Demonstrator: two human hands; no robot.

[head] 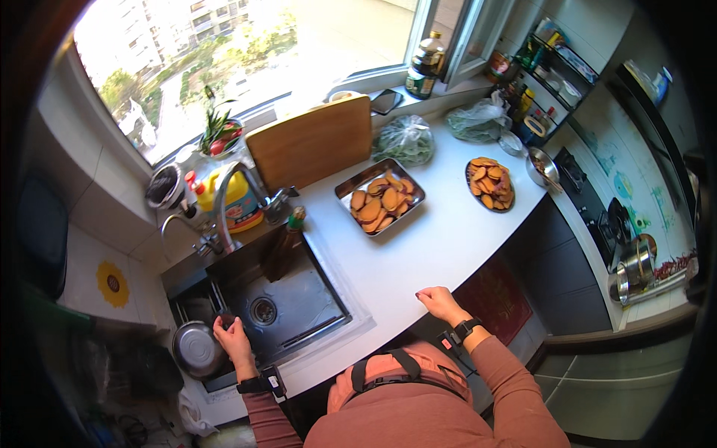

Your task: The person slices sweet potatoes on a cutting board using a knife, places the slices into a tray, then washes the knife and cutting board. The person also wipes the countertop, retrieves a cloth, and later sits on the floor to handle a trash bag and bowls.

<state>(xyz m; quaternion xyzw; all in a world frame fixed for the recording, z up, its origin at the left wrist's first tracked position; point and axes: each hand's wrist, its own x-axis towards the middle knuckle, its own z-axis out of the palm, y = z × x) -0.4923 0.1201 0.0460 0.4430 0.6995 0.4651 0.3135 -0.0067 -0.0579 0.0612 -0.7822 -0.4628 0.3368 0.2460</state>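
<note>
My left hand [234,343] is over the left side of the stainless steel sink [302,299], next to an upturned metal bowl [197,348]. Its fingers are bent around a small dark patch, and whether they grip something is unclear. My right hand [442,305] hovers by the front edge of the white countertop [386,280], fingers curled in, with nothing visible in them. Farther back on the counter, a rectangular metal tray [377,233] holds orange sweet potato slices [385,200]. More slices [491,180] are heaped on an oval plate [511,208] to the right.
A wooden cutting board [313,143] leans at the window beside bagged greens [404,140]. The curved faucet [221,207] rises behind the sink, near a yellow detergent jug [238,196]. A brown bottle [285,241] leans in the sink's back corner. At right are a small metal bowl [552,178] and a pot [636,269].
</note>
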